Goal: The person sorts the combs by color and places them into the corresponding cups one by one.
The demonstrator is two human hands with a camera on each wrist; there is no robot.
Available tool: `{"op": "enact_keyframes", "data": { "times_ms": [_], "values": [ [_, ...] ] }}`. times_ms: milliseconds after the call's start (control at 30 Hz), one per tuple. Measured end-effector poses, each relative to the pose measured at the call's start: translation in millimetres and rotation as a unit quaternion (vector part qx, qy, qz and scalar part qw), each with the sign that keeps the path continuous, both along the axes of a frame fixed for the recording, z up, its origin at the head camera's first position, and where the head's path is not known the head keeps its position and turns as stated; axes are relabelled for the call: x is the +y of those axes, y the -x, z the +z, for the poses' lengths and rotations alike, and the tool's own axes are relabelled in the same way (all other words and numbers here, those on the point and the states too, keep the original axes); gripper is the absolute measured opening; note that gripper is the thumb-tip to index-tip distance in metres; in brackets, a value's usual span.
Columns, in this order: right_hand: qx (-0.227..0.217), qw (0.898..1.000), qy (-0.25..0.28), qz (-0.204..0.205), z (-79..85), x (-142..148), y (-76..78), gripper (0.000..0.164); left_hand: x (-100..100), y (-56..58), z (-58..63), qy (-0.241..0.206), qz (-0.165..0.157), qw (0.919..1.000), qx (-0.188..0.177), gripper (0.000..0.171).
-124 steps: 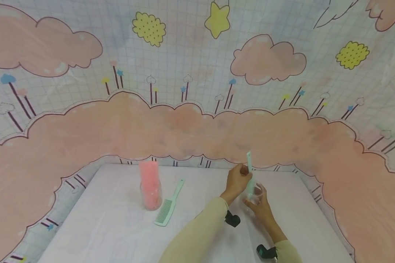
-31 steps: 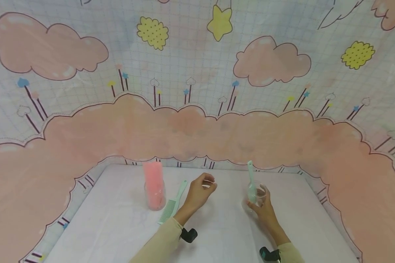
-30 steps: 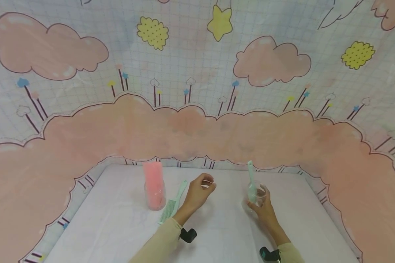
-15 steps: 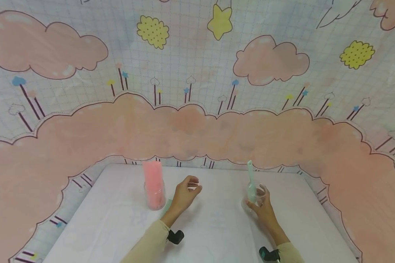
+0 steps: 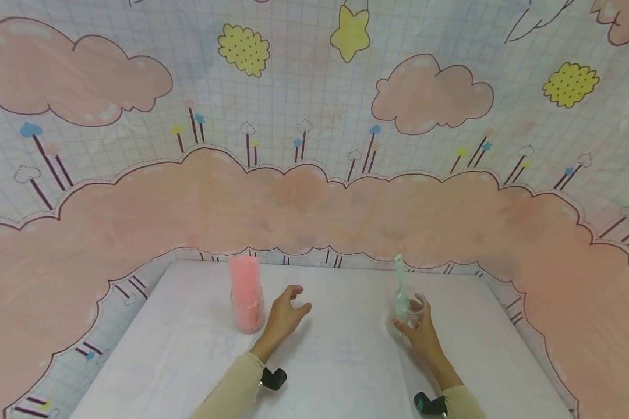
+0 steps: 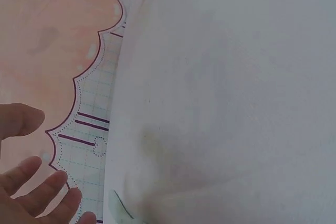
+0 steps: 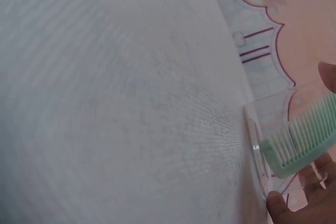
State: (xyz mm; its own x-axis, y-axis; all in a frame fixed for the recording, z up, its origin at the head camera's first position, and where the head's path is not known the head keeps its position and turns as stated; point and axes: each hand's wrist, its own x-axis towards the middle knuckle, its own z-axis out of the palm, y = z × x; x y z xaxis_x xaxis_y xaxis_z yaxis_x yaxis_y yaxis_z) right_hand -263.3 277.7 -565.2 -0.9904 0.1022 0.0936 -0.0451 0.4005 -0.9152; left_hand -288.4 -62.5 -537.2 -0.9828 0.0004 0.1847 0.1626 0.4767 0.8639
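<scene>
My right hand [image 5: 423,331] holds a clear cup [image 5: 415,309] on the table, thumb and fingers round its side. A mint-green comb [image 5: 400,291] stands in the cup, leaning slightly, handle up. In the right wrist view the comb's teeth [image 7: 304,135] show through the clear wall. My left hand [image 5: 283,317] hovers over the table with fingers spread and nothing in them. Beneath it, the second green comb is hidden in the head view; a pale green tip [image 6: 121,211] shows in the left wrist view, probably part of that comb.
Left of the left hand stands a clear jar [image 5: 239,320] with a tall pink slab-like thing [image 5: 246,279] in it. Both stand on a white-covered table [image 5: 346,372]. A cloud-patterned cloth [image 5: 314,209] rises behind the table's far edge.
Earlier, the left hand held the comb's handle at the cup. It has let go and moved left, now covering the second comb. The right hand stays on the cup.
</scene>
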Motion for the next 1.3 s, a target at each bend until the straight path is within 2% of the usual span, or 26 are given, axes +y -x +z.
{"op": "enact_keyframes", "data": {
  "times_ms": [333, 700, 833, 967, 1300],
  "values": [
    [-0.008, 1.0, 0.007, 0.002, -0.4, 0, 0.8, 0.095, -3, 5.3, -6.7, 0.027, 0.013, 0.9984, -0.047, 0.053],
    [0.001, 1.0, 0.019, 0.011, -0.4, 0, -0.6, 0.096, 1, 10.6, -12.2, 0.036, 0.005, 0.9972, -0.065, 0.056],
    [0.004, 0.999, 0.028, 0.019, 0.9, 0, -1.7, 0.096, 3, 8.5, -13.4, 0.081, 0.017, 0.9953, -0.05, 0.053],
    [0.006, 1.0, 0.024, 0.019, 1.1, 0, -1.7, 0.097, 4, 6.7, -14.3, 0.137, 0.042, 0.9891, -0.032, 0.048],
    [0.012, 1.0, 0.022, 0.011, -1.1, -2, -0.3, 0.095, 4, 11.1, -17.6, 0.176, 0.077, 0.9802, -0.049, 0.037]
  ]
}}
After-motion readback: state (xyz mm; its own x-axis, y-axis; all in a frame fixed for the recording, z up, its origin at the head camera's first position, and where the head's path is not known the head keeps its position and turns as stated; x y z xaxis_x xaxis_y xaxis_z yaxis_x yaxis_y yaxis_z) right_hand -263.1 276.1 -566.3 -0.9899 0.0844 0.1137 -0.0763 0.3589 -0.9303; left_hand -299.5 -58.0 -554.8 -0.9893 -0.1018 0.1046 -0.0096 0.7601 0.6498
